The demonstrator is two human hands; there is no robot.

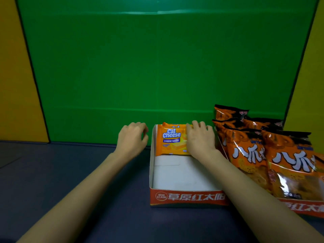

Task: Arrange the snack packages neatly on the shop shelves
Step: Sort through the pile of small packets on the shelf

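Standing upright at the far end of a cardboard tray (187,197), an orange cheese wafer pack (171,139) faces the camera, with the top edge of another orange pack showing just behind it. The tray has a white inside and a red front wall with white lettering, and the rest of its floor is bare. The right hand (199,142) lies against the right part of the wafer pack, back of the hand toward the camera, fingers only slightly bent and reaching its top edge, thumb on its front. The left hand (132,139) hovers just beside the tray's left wall, fingers loosely curled, holding nothing. To the right, several orange chip bags (289,155) stand in overlapping rows in a second tray (301,207) that sits beside the first. Both trays rest on a dark blue shelf (87,172), backed by a green panel (157,67) with yellow panels (15,85) at the sides.
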